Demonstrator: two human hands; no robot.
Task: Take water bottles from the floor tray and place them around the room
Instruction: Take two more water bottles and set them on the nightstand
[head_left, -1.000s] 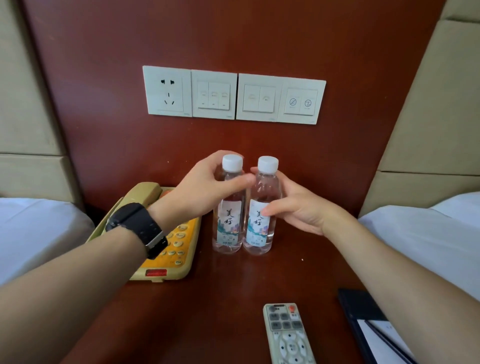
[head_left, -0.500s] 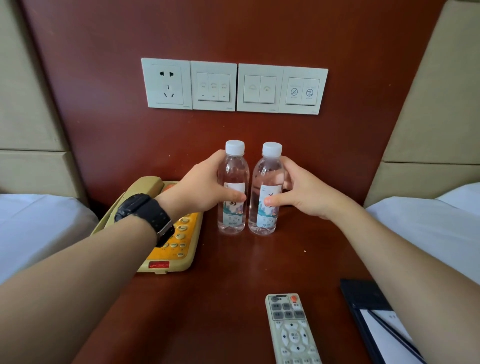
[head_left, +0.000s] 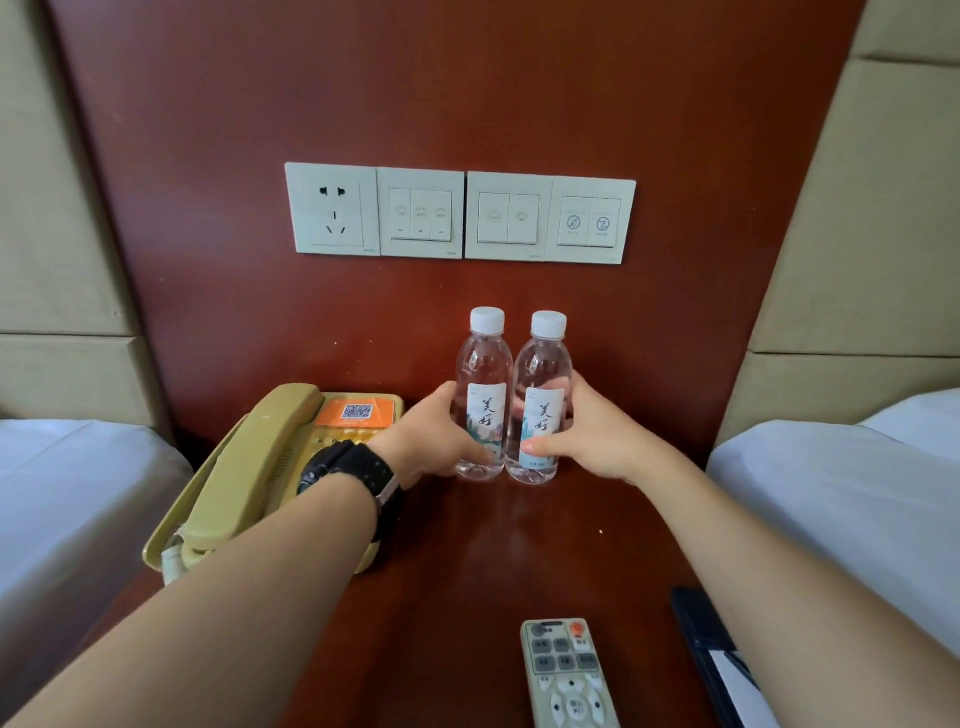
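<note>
Two clear water bottles with white caps and printed labels stand upright side by side on the red-brown nightstand (head_left: 467, 561), close to the back panel. My left hand (head_left: 434, 439) wraps the lower part of the left bottle (head_left: 482, 374). My right hand (head_left: 592, 436) grips the lower part of the right bottle (head_left: 543, 374). The bottles touch each other and their bases rest on the wood. A black watch sits on my left wrist. The floor tray is out of view.
A beige telephone (head_left: 260, 467) lies left of the bottles. A remote control (head_left: 566, 675) lies near the front edge, a dark folder (head_left: 711, 654) to its right. Wall switches and a socket (head_left: 460, 213) are above. White beds (head_left: 841, 499) flank the nightstand.
My hands have slid down from the bottles' necks to their lower halves. The bottles stand further back on the nightstand than before, labels facing me.
</note>
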